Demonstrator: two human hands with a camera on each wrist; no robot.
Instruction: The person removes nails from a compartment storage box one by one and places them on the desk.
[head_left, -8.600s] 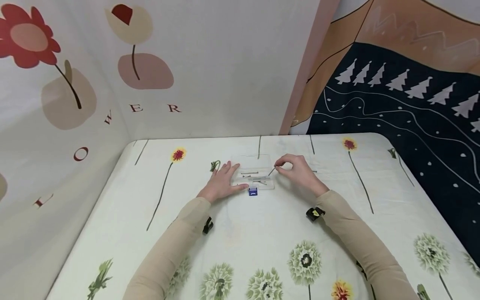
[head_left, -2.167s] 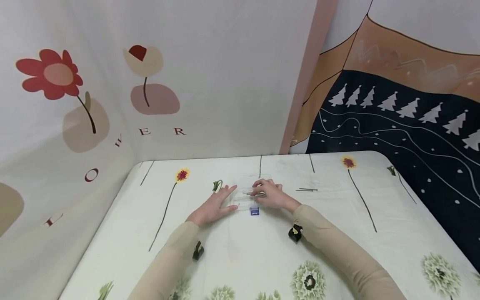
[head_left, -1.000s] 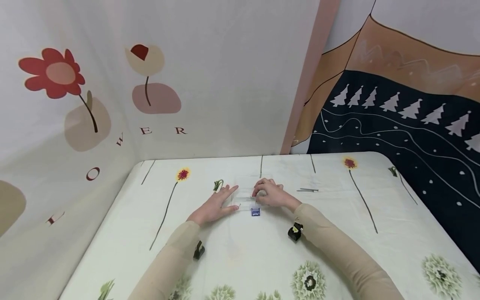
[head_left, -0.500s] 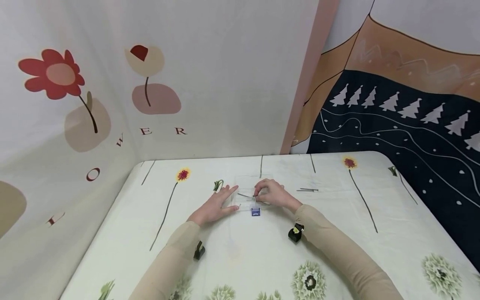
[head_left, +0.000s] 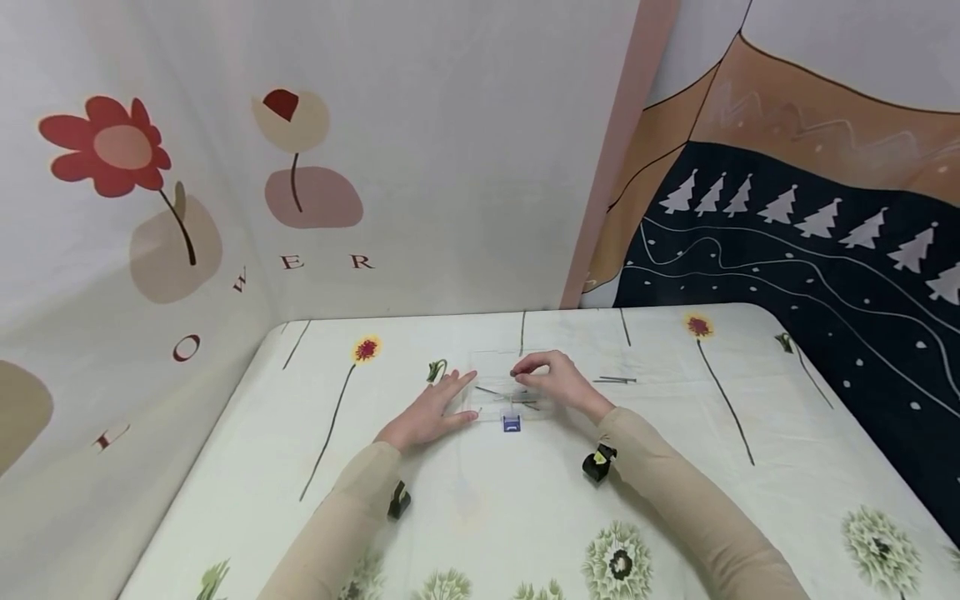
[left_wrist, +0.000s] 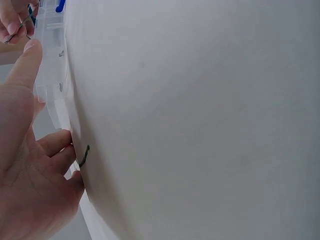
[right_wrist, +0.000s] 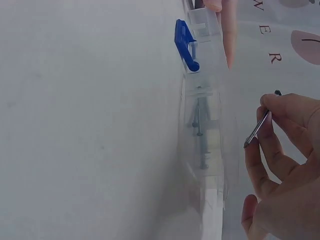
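A clear plastic box [right_wrist: 217,145] with a blue latch [head_left: 512,423] lies on the table, its clear lid folded back on the far side. Several nails [right_wrist: 198,120] lie inside, some crossing each other. My left hand [head_left: 431,412] rests at the box's left side, fingers spread and fairly straight, thumb by the near left corner. Above the box, my right hand [head_left: 558,383] pinches a single nail [right_wrist: 259,126] between thumb and fingers. In the right wrist view this nail slants, clear of the box; from the head it is mostly hidden by the fingertips.
To the right of the box, a pair of nails [head_left: 615,380] lies side by side on the flower-printed tablecloth [head_left: 465,517]. A printed curtain [head_left: 465,167] hangs behind the table, and a dark hanging with white trees [head_left: 795,242] covers the right side.
My right hand has come up out of the box with a nail between its fingertips, uncovering the nails inside. Against the oldest frame, the pair of nails now shows on the cloth. Left hand stays put.
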